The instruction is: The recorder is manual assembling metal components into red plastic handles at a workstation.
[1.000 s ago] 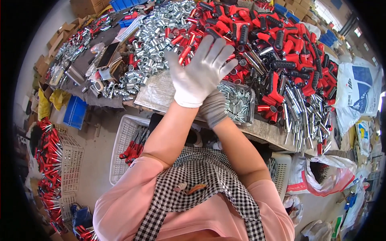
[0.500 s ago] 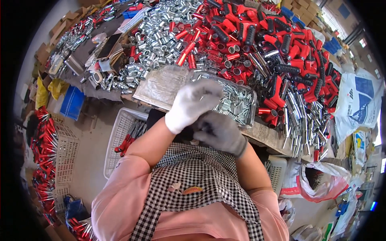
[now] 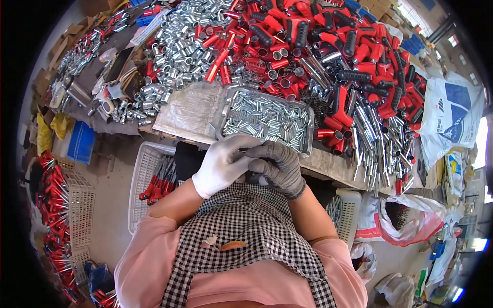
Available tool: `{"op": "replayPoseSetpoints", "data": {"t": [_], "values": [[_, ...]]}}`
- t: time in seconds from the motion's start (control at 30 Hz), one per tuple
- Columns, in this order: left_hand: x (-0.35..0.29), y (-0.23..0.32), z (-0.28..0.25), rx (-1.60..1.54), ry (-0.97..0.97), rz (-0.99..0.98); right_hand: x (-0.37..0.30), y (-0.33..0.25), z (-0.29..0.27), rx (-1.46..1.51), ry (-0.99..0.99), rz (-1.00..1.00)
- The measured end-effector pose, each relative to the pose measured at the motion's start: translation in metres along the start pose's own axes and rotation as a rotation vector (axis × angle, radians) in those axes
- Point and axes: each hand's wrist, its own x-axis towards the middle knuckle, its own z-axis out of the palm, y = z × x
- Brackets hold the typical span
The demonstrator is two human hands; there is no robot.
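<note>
My left hand (image 3: 222, 165), in a white glove, and my right hand (image 3: 277, 168), in a dark grey glove, meet in front of the checked apron at the bench's near edge. Fingers of both are bent and closed together, tips touching. Whatever sits between them is too small and hidden to make out. Just beyond the hands lies a clear shallow tray (image 3: 310, 134) full of short shiny metal pins (image 3: 267, 119). Left of the tray is a flat, plastic-covered board (image 3: 182, 110).
Metal sleeves (image 3: 179, 51) and red-and-black handles (image 3: 354, 56) are heaped across the bench, with chrome rods (image 3: 372, 149) at right. Below it, a white basket (image 3: 137, 190) with red-handled pieces stands left; another basket (image 3: 350, 215) and an open sack (image 3: 411, 220) stand right.
My left hand has come down from over the tray to my right hand, and their fingertips now meet. The view has shifted slightly; the tray is fully uncovered.
</note>
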Motion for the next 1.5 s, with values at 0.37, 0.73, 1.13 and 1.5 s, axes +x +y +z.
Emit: {"op": "replayPoseSetpoints", "data": {"t": [0.37, 0.73, 1.13, 1.5], "values": [[-0.008, -0.010, 0.002, 0.147, -0.044, 0.305, -0.002, -0.015, -0.005, -0.366, 0.002, -0.267], [-0.007, -0.024, 0.001, -0.954, -0.260, 0.206, -0.011, -0.002, 0.001, 0.035, 0.175, -0.018], [-0.012, -0.020, -0.010, -0.594, -0.420, 0.009, -0.029, 0.015, -0.013, -0.033, 0.203, 0.025], [-0.001, -0.034, -0.002, -0.012, -0.257, 0.217, -0.060, 0.004, -0.050, -0.904, 0.560, -0.038]]}}
